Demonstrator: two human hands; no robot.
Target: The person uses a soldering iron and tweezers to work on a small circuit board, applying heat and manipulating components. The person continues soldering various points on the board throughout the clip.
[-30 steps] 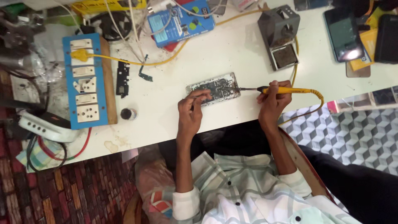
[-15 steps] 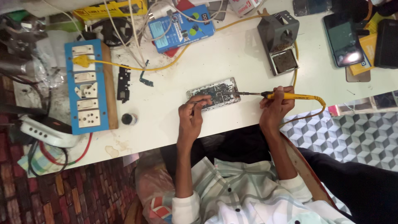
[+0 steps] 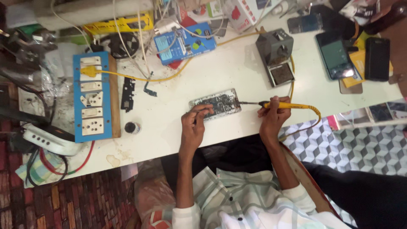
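- Work in hand: soldering on an opened mobile phone [image 3: 215, 104], which lies flat on the white tabletop [image 3: 203, 76] near its front edge, circuit side up, between the person's two hands.
- Left hand [image 3: 193, 127]: fingers curled together at the phone's near left edge, fingertips pressing on it to steady it; whether something thin is pinched between them cannot be told.
- Right hand [image 3: 271, 116]: closed in a pen grip round the yellow handle of the soldering iron [image 3: 280, 104]; the metal tip points left and meets the phone's right end.
- Judged step: a joint at the phone's right end is being heated. The next move would call for a steady tip, a brief touch, and the left hand keeping the phone from sliding.
- Surroundings: a grey soldering iron stand [image 3: 276, 55] with its sponge tray behind the phone; a blue socket board [image 3: 94, 99] to the left, carrying a yellow plug and cable; a small black bottle cap [image 3: 132, 127] near that board; a blue test board [image 3: 184, 42] at the back; two dark phones [image 3: 335, 55] at far right.
- Hard to make out: the exact contact point under the tip, any solder wire, and the small parts on the board. The back-edge clutter is cut off by the frame.
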